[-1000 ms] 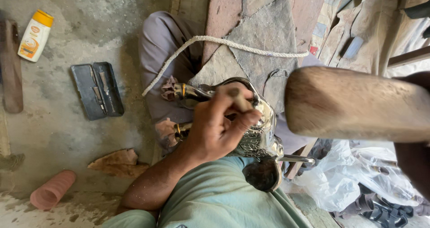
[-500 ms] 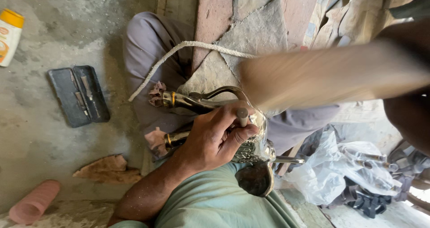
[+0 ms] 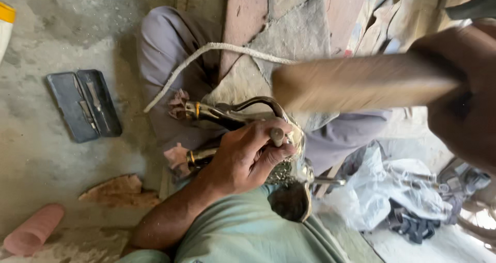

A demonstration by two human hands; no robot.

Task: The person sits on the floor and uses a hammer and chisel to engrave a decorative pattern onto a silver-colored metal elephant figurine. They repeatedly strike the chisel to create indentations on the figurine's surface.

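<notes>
At the centre of the view, the left hand (image 3: 247, 160) is wrapped tight around a short metal punch with a rounded grey top (image 3: 277, 135), holding it upright against an ornate silver-coloured metal vessel with curved handles (image 3: 243, 110) that rests in the person's lap. At three o'clock, the right hand (image 3: 462, 95) is clenched on a blurred brown wooden mallet (image 3: 361, 82), whose head hangs just above the punch, at about one o'clock from it, not touching. A pale rope (image 3: 206, 54) curves over the grey trouser leg at twelve o'clock. On the concrete floor (image 3: 41, 154) at nine o'clock lies an open dark flat case holding slim tools (image 3: 82, 105); at eight o'clock lie a brown wood scrap (image 3: 116, 190) and a pink cylinder (image 3: 33, 229). Crumpled clear plastic bags (image 3: 382, 190) sit at four o'clock.
</notes>
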